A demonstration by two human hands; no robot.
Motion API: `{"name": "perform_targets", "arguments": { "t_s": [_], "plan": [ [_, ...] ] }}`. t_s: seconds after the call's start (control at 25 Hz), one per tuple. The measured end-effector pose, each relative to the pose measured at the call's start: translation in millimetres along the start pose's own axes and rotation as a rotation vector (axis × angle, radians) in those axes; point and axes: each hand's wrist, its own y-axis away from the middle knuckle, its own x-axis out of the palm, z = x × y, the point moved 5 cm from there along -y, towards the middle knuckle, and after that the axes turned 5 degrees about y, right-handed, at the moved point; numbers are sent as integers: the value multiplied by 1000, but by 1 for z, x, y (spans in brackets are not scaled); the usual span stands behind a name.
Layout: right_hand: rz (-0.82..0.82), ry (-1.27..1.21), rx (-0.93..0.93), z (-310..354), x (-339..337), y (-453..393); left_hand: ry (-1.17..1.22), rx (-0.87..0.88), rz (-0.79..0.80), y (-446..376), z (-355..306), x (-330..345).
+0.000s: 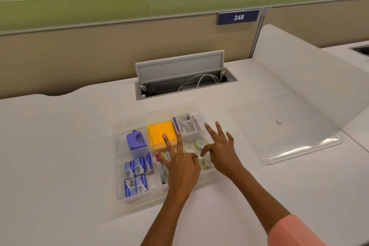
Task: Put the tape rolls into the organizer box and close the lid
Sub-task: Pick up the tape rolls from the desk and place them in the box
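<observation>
Clear plastic organizer box (pixel 119 126) open on the white bench (pixel 60 146), long axis running left to right, split into compartments. At far left, one purple tape dispenser-like gadget (pixel 135 141), purpose hard to tell. Below it, five small blue boxes (pixel 137 175), standing close together in two rows. Next right, one orange pad of sticky notes (pixel 161 134) in the middle back compartment. In front of that, a narrow slot holding a metal tool (pixel 162 173) and something pink (pixel 157 158), mostly hidden by the left hand (pixel 182 168).

Left hand over the middle of the box, two fingers stretched forward and spread, thumb and remaining fingers curled toward the tape compartment; grip loose, not clamped on anything visible. Behind, one white labelled carton (pixel 185 125) in the back right compartment.

Tape rolls (pixel 196 144) in the front right compartment: small, clear, with pale green and yellow cores, lying flat with holes facing up. Three visible, perhaps more under the hands. Right hand (pixel 223 153) over the same compartment, three fingers fanned out, thumb and forefinger bent down toward the rolls; whether pinching one, cannot tell. Pink sleeve (pixel 295 231) at the lower right.

Further right, one clear lid (pixel 285 130) lying flat on the bench, well apart from the box, long axis also left to right.
</observation>
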Motion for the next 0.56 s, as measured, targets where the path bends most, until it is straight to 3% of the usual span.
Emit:
{"name": "perform_targets", "arguments": {
  "t_s": [0.44,0.56],
  "plan": [
    [-142,-23,36,5,-10,-2,106,30,-83,4,-3,-7],
    [-290,-16,143,-13,-24,-7,47,53,-62,4,-2,-6]
  ]
}}
